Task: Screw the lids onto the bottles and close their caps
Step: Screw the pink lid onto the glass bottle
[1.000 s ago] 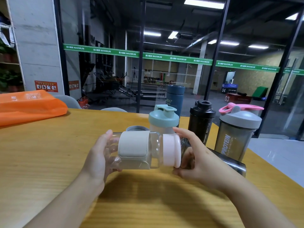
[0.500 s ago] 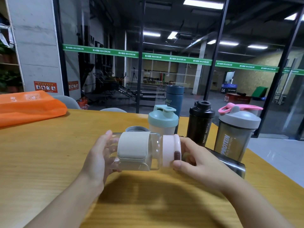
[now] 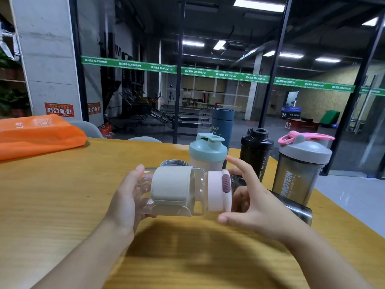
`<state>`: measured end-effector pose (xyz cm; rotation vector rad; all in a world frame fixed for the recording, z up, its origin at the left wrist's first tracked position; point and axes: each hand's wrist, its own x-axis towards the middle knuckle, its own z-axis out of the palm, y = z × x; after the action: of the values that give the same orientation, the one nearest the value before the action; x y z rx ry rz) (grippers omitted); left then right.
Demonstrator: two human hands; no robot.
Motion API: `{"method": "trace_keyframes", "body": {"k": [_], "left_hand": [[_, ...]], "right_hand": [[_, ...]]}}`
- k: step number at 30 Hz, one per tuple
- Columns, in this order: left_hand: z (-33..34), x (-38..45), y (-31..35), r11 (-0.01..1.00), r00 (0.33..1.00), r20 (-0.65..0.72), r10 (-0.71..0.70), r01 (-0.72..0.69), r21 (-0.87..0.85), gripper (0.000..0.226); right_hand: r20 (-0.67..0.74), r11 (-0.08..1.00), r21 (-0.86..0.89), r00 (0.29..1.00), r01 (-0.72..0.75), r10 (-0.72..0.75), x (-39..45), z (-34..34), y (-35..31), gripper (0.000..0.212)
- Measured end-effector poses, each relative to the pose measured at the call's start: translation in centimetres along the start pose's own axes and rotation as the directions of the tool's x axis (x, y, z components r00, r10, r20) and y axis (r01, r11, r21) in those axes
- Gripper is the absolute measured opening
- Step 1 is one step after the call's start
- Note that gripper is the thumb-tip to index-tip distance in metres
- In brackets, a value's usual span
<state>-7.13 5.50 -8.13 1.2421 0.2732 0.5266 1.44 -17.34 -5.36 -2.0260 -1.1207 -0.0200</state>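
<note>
Head view: a person holds a clear bottle [image 3: 198, 190] on its side, up in the air above a wooden table [image 3: 62, 205].
Clear bottle: it has a soft cream wrap [image 3: 171, 186] around its middle, and its base points to the person's left.
Pink lid [image 3: 218, 191]: it sits on the mouth of the clear bottle, at the right end. It has a dark oval button on its rim.
Left hand [image 3: 127, 197]: its fingers are curled around the base end of the clear bottle and hold it.
Right hand [image 3: 250, 197]: its fingers are spread wide. The pointer finger sticks up and the thumb lies low, just beside the pink lid. I cannot tell if any finger touches the lid.
Row at the back: four bottles stand up near the far edge of the table.
Teal-lid bottle [image 3: 208, 152]: it stands just behind the clear bottle, with its lid on.
Dark blue bottle [image 3: 221, 126]: it is tall and stands behind the teal-lid bottle.
Black bottle [image 3: 256, 151]: its lid is on but the little spout on top is open.
Grey bottle [image 3: 300, 170]: it has a grey lid with a pink cap and loop on top.
Metal cup [image 3: 175, 163]: only its open rim peeks out behind the clear bottle.
Dark shiny bottle [image 3: 295, 209]: it lies on its side behind the right hand.
Orange bag [image 3: 37, 134]: it lies far off on the left of the table.
</note>
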Motion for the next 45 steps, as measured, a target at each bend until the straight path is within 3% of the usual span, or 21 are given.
{"method": "trace_keyframes", "body": {"k": [10,17,23,26,29,32,36,45], "left_hand": [[0.08,-0.08,0.11,1.0,1.0,-0.014,0.007,-0.007,-0.007,0.052],[0.74,-0.76,0.4,0.997,0.997,0.014,0.075,-0.075,-0.001,0.039],[0.84,-0.87,0.36,0.995,0.993,0.055,0.104,-0.104,-0.004,0.053],[0.79,-0.84,0.35,0.995,0.994,0.057,0.097,-0.097,0.004,0.047],[0.49,-0.52,0.21,1.0,0.999,0.028,0.026,-0.026,0.006,0.041],[0.3,-0.2,0.04,0.998,0.998,0.027,-0.059,0.059,-0.023,0.06],[0.4,-0.1,-0.2,0.99,0.99,0.05,-0.134,0.135,-0.03,0.072],[0.35,-0.38,0.0,0.998,0.974,0.226,0.006,-0.02,0.062,0.081]], "right_hand": [[-0.055,0.998,-0.013,0.997,0.054,-0.055,-0.13,-0.03,-0.48,0.069],[-0.07,1.0,-0.002,0.997,-0.029,0.029,0.07,0.31,0.09,0.047],[-0.095,0.997,-0.024,0.993,-0.074,0.072,0.1,0.3,-0.15,0.049],[-0.073,0.996,-0.001,0.993,-0.089,0.089,0.08,0.31,-0.23,0.049],[-0.024,0.995,0.056,0.996,-0.083,0.084,0.09,0.31,0.0,0.064],[0.004,1.0,0.0,1.0,-0.026,0.026,0.03,0.48,-0.09,0.075],[-0.044,1.0,0.0,0.999,0.009,-0.009,0.0,0.72,-0.04,0.062],[-0.167,0.989,0.138,0.985,0.058,-0.035,0.23,0.82,0.3,0.047]]}}
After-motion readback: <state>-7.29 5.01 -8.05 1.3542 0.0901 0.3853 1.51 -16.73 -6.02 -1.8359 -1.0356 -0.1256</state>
